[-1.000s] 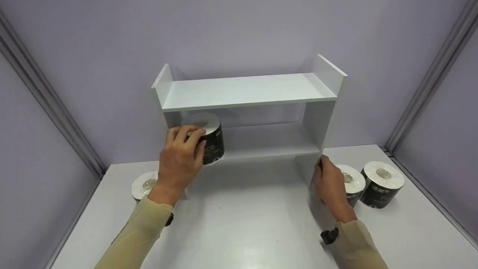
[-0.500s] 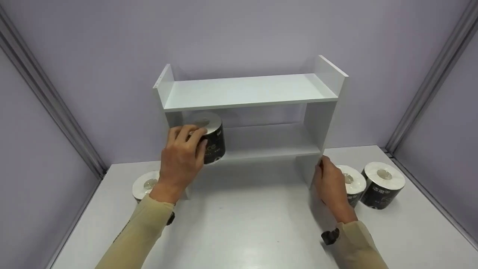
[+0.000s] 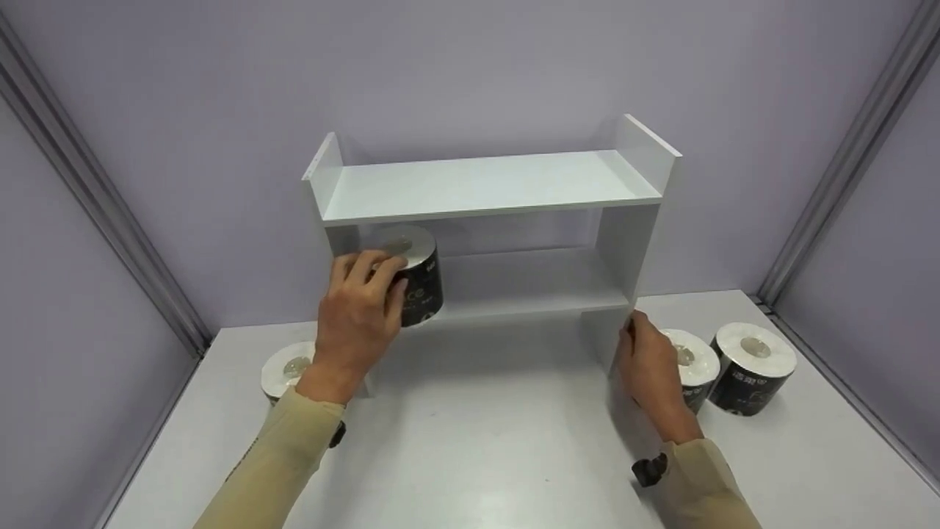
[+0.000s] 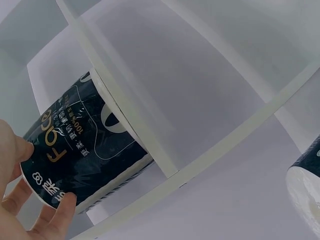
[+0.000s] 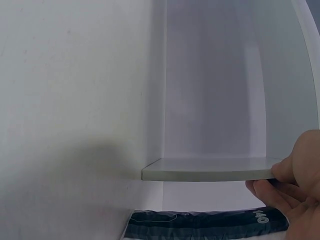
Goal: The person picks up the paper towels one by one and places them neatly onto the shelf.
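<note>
My left hand (image 3: pixel 358 308) grips a toilet paper roll (image 3: pixel 421 292) with a dark printed wrapper, fingers over its top edge and thumb at its side. The roll stands upright at the left end of the middle shelf (image 3: pixel 529 278) of a white shelf unit (image 3: pixel 485 187). In the left wrist view, the roll's wrapper (image 4: pixel 85 135) faces the camera, its far end right by the shelf board. At the unit's lower right, my right hand (image 3: pixel 650 367) pinches the front edge of the side panel (image 5: pixel 210 175) between thumb and fingers.
Two more toilet paper rolls stand on the right of the white table (image 3: pixel 470 455): one roll (image 3: pixel 694 360) partly behind my right hand, another roll (image 3: pixel 753 367) beside it. A further roll (image 3: pixel 283 367) at left is partly hidden by my left forearm. Walls close in the back and sides.
Both hands keep their grips, and the held roll stays at the left end of the middle shelf. Only the head view has tilted slightly, so everything sits a little lower.
</note>
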The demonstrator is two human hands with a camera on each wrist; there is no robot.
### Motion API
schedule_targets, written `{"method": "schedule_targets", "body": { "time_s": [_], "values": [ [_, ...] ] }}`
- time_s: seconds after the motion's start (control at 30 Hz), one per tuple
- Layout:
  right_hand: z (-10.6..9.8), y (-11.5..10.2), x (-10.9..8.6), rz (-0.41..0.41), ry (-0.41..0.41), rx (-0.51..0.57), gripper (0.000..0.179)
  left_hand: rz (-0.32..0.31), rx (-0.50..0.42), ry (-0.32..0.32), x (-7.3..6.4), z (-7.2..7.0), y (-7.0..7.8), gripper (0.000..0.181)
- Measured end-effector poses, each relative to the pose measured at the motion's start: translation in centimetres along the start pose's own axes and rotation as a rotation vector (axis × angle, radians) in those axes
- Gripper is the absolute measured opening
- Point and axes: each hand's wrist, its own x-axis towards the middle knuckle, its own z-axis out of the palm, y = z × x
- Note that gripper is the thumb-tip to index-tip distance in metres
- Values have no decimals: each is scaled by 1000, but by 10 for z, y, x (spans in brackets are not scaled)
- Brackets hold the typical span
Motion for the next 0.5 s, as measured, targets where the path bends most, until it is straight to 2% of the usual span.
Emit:
{"method": "schedule_targets", "body": {
  "time_s": [0.5],
  "values": [
    [1,0,2,-20,23,-25,20,33,9,37,1,3,-4,19]
  ]
}}
